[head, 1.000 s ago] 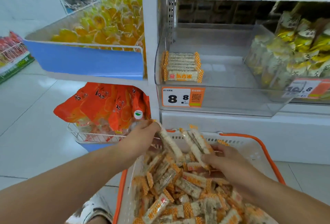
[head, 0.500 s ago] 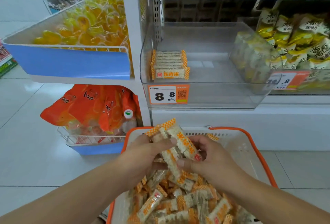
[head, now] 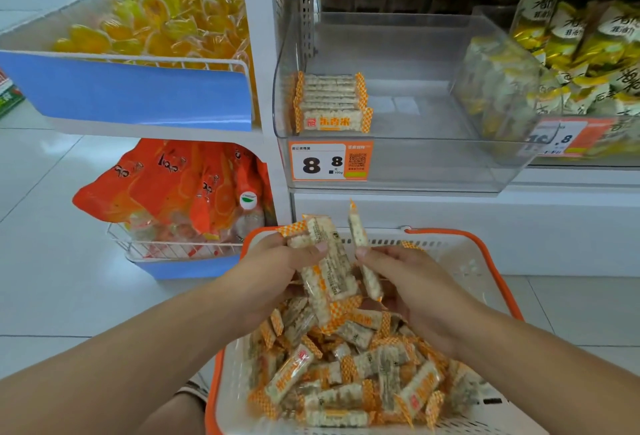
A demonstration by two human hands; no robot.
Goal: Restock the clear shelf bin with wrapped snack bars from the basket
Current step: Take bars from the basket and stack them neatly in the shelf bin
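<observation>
My left hand [head: 273, 268] grips a small stack of wrapped snack bars [head: 327, 272] with orange checked ends, held upright above the basket. My right hand [head: 405, 282] pinches a single bar [head: 362, 254] on edge just right of that stack. Below them the white basket with an orange rim [head: 485, 254] holds several loose bars [head: 346, 375]. The clear shelf bin [head: 433, 157] sits above, with one neat stack of bars [head: 330, 102] at its left end; the rest of its floor is bare.
A price tag reading 8.8 [head: 329, 161] is on the bin's front. To the right stands a clear bin of yellow packets [head: 571, 64]. At left are a blue-fronted bin of yellow sweets [head: 149, 26] and orange bags [head: 180, 188] in a wire basket.
Both hands lifted out of the basket with bars. The left hand has gathered a stack, and the right hand now holds one separate bar beside it.
</observation>
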